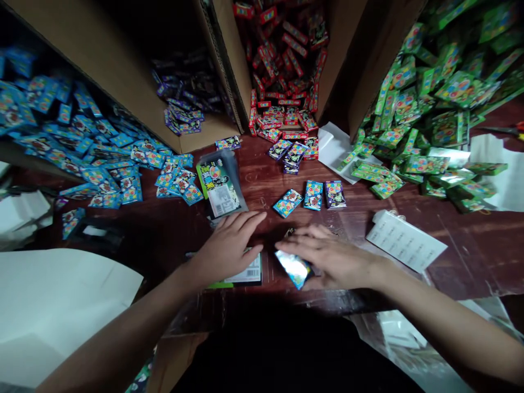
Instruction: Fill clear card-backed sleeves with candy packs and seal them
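Note:
My left hand (229, 245) is open, fingers stretched out, over a flat black-and-green pouch (248, 274) with a white label. Its palm hides part of that pouch. My right hand (323, 254) is closed around a small blue packet (295, 268) whose face shines with glare. A dark edge of something shows at its fingertips, too covered to name. Just beyond the hands lie two blue packets (288, 202) (313, 195) and a purple packet (335, 194), side by side. Further left, a stack of labelled clear-edged pouches (221, 185) rests on the table.
Cardboard boxes at the back spill blue packets (102, 142), purple packets (184, 109), red packets (282, 65) and green packets (409, 109). A printed white label sheet (405, 240) lies right. White paper (61, 305) fills the lower left. Scissors-like handles (519, 128) show at far right.

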Action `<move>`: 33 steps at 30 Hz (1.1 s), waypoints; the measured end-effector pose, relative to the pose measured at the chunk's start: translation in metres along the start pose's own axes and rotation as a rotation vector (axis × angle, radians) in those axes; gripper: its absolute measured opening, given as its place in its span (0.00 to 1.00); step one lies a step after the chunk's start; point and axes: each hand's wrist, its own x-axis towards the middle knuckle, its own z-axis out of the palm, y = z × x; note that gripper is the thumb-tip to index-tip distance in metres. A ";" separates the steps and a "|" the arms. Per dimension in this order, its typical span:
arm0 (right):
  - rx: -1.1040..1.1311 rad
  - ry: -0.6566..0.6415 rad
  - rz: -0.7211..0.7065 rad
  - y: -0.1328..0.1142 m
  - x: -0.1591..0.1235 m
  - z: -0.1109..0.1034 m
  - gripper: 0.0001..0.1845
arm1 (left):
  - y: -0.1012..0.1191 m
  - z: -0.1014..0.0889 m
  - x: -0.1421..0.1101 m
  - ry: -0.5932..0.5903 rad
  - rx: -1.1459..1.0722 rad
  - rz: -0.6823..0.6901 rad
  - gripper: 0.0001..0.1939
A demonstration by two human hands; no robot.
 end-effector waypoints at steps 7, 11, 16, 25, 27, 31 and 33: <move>-0.070 -0.159 -0.072 0.034 0.022 0.012 0.65 | -0.029 -0.001 -0.076 -0.298 0.128 0.023 0.59; -0.123 -0.233 -0.060 0.049 0.014 0.003 0.59 | -0.016 0.023 -0.093 -0.232 0.152 -0.079 0.44; -0.177 -0.093 0.039 0.036 0.015 0.016 0.61 | -0.003 0.039 -0.098 -0.101 0.104 -0.171 0.44; -0.045 0.246 0.050 0.011 0.019 0.062 0.42 | 0.002 0.048 -0.102 0.022 0.015 -0.202 0.44; -0.044 0.388 0.132 0.003 0.018 0.068 0.41 | 0.005 0.050 -0.101 0.044 -0.002 -0.211 0.44; -0.021 0.351 0.140 -0.009 0.014 0.073 0.41 | 0.004 0.049 -0.097 0.092 0.011 -0.229 0.44; -0.021 0.293 0.113 -0.010 0.009 0.070 0.42 | 0.000 0.046 -0.094 0.098 0.038 -0.230 0.43</move>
